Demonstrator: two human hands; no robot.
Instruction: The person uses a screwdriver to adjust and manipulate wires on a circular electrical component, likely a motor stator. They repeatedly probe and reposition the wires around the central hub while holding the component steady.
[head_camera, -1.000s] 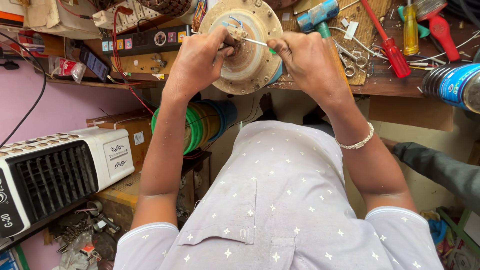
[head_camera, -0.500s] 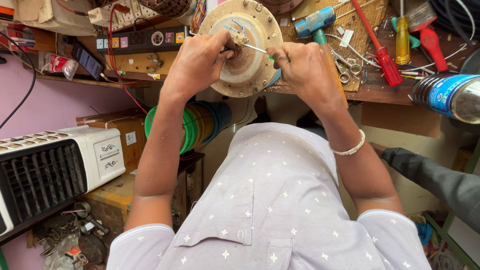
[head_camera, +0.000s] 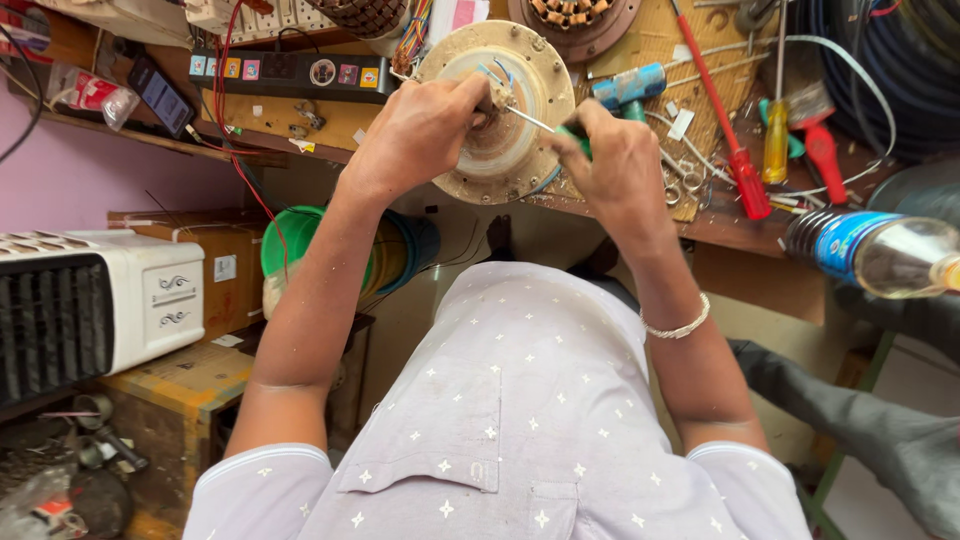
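Cluttered wooden bench — your left hand pinches the round cream metal motor housing's hub, your right hand closed around a green-handled screwdriver.

A red-handled screwdriver and a yellow-handled one lie among scattered tools on a cluttered wooden workbench, beside a clear plastic bottle. Below, a white room heater stands near stacked green rolls.
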